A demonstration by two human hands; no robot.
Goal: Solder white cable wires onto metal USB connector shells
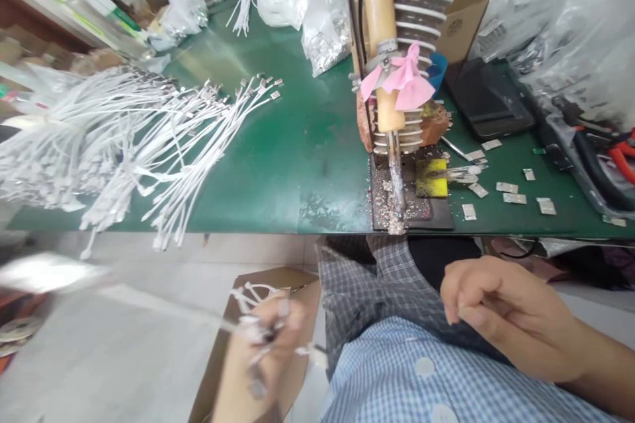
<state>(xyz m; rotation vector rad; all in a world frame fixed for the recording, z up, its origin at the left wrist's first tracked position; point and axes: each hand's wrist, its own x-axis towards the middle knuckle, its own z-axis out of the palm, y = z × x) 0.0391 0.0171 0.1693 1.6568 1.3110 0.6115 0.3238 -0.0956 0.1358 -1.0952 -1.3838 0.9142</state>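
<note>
In the head view my left hand [272,330], smeared by motion, is closed around several white cables [169,304] with small metal connectors. The cables trail off to the left in a blur, below the table's front edge and over a cardboard box [238,317] on the floor. My right hand [516,317] hovers over my lap, fingers curled and thumb tip against the index finger; I see nothing in it. Just beyond, on the green table [307,165], a soldering iron [394,165] with a wooden handle is clamped tip down above a dark plate [439,215] strewn with solder bits.
A large heap of white cables [119,125] covers the table's left side. Small metal connector shells [513,198] lie scattered at the right, near a black phone [489,99] and a tray with pliers [590,158]. A yellow sponge [431,178] sits beside the iron.
</note>
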